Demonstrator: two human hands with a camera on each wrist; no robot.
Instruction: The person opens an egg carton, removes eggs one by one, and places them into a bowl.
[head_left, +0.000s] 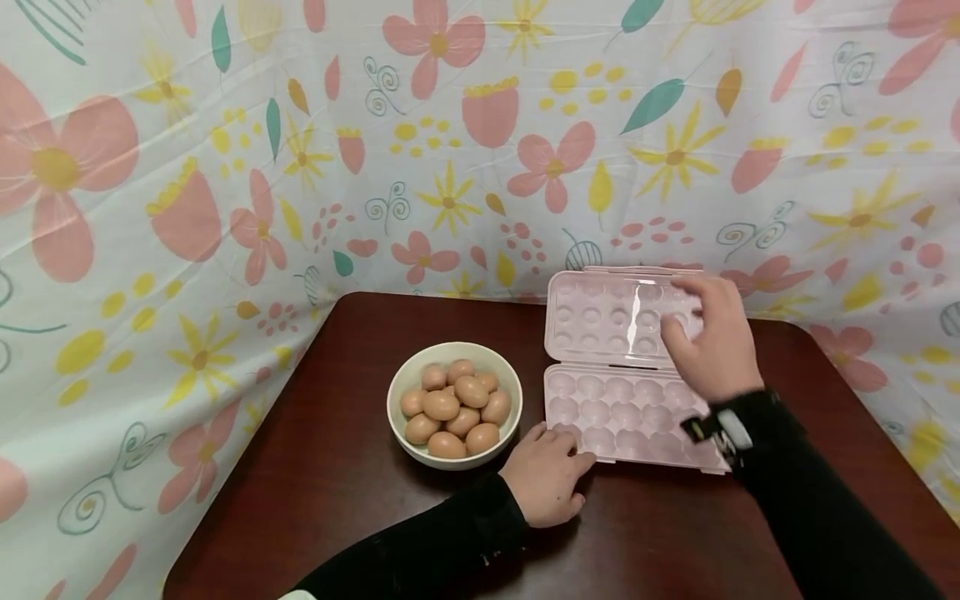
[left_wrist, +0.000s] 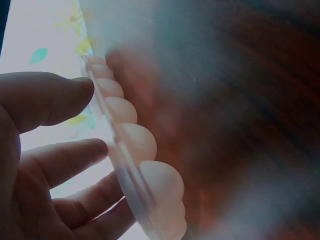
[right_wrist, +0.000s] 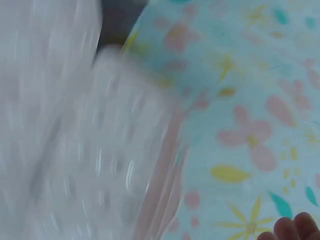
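A pale pink plastic egg carton (head_left: pixel 625 412) lies opened out on the table, its cups bare. Its lid (head_left: pixel 590 321) is folded back toward the cloth. At the carton's near left corner my left hand (head_left: pixel 547 477) touches the rim with extended fingers. In the left wrist view, thumb and fingertips meet the carton's edge beside its rounded cups (left_wrist: pixel 137 142). Over the right part of the lid hovers my right hand (head_left: pixel 717 342), fingers loosely bent and holding nothing. Only its fingertips (right_wrist: pixel 295 229) show in the blurred right wrist view.
Left of the carton stands a cream bowl (head_left: pixel 394 408) filled with several brown eggs (head_left: pixel 441 405). The dark brown table (head_left: pixel 330 500) has rounded far corners. Behind and around it hangs a floral cloth (head_left: pixel 300 167).
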